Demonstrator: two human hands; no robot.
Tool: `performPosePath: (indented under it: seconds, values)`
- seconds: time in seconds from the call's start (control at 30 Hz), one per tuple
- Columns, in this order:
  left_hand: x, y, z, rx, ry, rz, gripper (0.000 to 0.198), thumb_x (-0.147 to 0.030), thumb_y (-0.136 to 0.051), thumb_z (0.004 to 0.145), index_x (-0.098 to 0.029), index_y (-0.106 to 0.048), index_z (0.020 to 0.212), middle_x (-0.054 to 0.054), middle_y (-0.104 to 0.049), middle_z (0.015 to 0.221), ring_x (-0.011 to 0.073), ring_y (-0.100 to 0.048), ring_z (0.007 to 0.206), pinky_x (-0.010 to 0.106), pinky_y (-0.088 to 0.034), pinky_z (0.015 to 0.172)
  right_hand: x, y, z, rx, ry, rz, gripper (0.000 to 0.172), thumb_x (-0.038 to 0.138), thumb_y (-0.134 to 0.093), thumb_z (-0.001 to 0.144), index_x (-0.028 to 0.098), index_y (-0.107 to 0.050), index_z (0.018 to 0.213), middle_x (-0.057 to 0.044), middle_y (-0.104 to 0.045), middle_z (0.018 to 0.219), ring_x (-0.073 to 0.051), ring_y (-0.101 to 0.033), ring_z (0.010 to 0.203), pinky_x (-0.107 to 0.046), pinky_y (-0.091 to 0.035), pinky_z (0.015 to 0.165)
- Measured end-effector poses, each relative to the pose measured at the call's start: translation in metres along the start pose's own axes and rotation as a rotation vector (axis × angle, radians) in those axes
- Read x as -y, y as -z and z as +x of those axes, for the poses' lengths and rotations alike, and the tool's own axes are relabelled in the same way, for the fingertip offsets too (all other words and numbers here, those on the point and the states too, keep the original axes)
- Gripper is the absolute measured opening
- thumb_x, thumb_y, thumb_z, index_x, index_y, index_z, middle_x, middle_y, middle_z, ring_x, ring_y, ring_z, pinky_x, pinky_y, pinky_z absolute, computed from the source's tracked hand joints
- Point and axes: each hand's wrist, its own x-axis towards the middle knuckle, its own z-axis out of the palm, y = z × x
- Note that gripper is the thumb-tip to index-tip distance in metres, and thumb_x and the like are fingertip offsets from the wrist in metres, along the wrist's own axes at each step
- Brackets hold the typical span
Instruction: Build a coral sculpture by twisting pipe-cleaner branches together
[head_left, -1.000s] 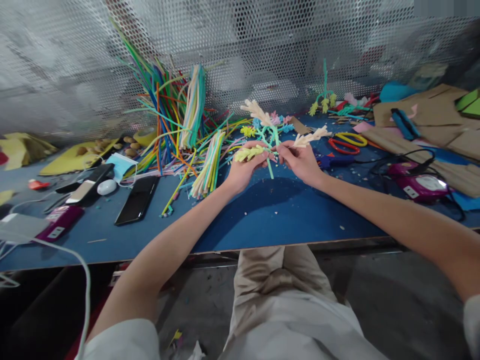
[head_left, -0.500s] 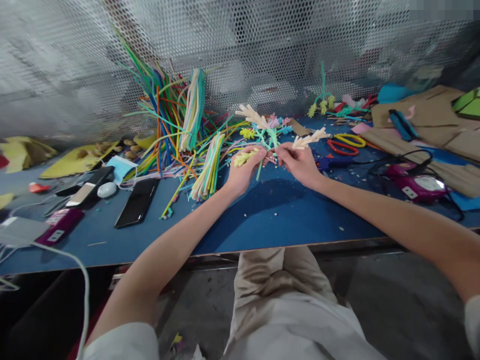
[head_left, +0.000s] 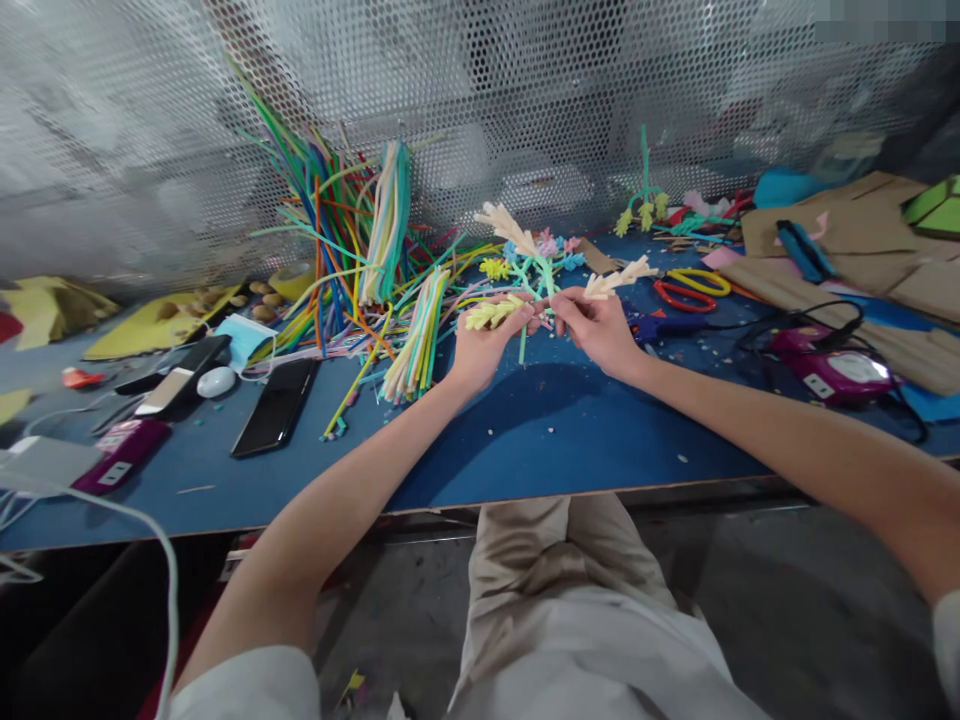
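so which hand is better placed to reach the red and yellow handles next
Probably the right hand: the red and yellow handles lie on its outer side, nearer to it than to the left hand. Both hands hold the fuzzy flower piece, so the right would have to let go first.

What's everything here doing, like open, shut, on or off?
Bare left hand: fingers closed.
Bare right hand: fingers pinching.
Fuzzy green-stemmed cream and yellow flowers: held.
Flat black glass phone: screen dark.
Red-and-yellow loop-handled scissors: blades hidden, can't tell.
Purple plastic power block: black cord looks plugged in.
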Motion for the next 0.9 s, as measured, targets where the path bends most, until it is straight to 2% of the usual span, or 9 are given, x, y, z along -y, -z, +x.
performPosePath:
  seconds: [0.2, 0.37, 0.6, 0.77, 0.9]
  values:
    - [0.004, 0.000, 0.001, 0.014, 0.059, -0.025, 0.035, -0.044, -0.089, 0.080, -0.019, -0.080, 0.102, 0.006, -0.082, 0.096, 0.0182, -0.078, 0.081, 0.032, -0.063, 0.081, 0.004, -0.001, 0.000, -0.004, 0.009, 0.019, 0.039, 0.057, -0.067, 0.098, 0.021, -0.073, 0.085, 0.001, -0.062, 0.061, -0.011, -0.050, 0.054, -0.027, -0.036, 0.050]
    - [0.005, -0.002, 0.000, 0.025, 0.131, -0.103, 0.037, -0.044, -0.093, 0.075, -0.016, -0.079, 0.094, 0.007, -0.082, 0.094, 0.0164, -0.075, 0.076, 0.031, -0.063, 0.078, 0.004, -0.002, 0.000, -0.021, 0.011, 0.014, 0.042, 0.060, -0.067, 0.097, 0.021, -0.072, 0.084, 0.001, -0.061, 0.062, -0.011, -0.052, 0.056, -0.027, -0.037, 0.051]
    - [0.008, 0.001, 0.003, 0.021, 0.101, -0.142, 0.034, -0.042, -0.095, 0.073, -0.017, -0.082, 0.094, 0.006, -0.082, 0.092, 0.0150, -0.074, 0.075, 0.028, -0.060, 0.074, 0.007, -0.002, 0.000, -0.020, 0.014, 0.003, 0.044, 0.062, -0.066, 0.097, 0.020, -0.072, 0.084, 0.001, -0.061, 0.063, -0.011, -0.051, 0.057, -0.027, -0.037, 0.051]
    - [0.010, 0.003, 0.004, -0.005, 0.081, -0.080, 0.034, -0.043, -0.094, 0.074, -0.017, -0.082, 0.093, 0.006, -0.082, 0.096, 0.0171, -0.075, 0.080, 0.031, -0.060, 0.078, 0.008, -0.002, 0.000, -0.008, -0.011, -0.002, 0.045, 0.064, -0.066, 0.096, 0.020, -0.074, 0.088, 0.001, -0.061, 0.061, -0.011, -0.048, 0.054, -0.028, -0.036, 0.050]
    - [0.015, 0.008, 0.007, -0.039, 0.007, 0.006, 0.030, -0.043, -0.092, 0.076, -0.018, -0.079, 0.088, 0.003, -0.077, 0.087, 0.0142, -0.069, 0.076, 0.027, -0.055, 0.070, 0.008, 0.002, 0.002, 0.008, 0.002, -0.021, 0.044, 0.062, -0.065, 0.097, 0.020, -0.075, 0.090, 0.002, -0.061, 0.062, -0.010, -0.046, 0.052, -0.029, -0.038, 0.054]
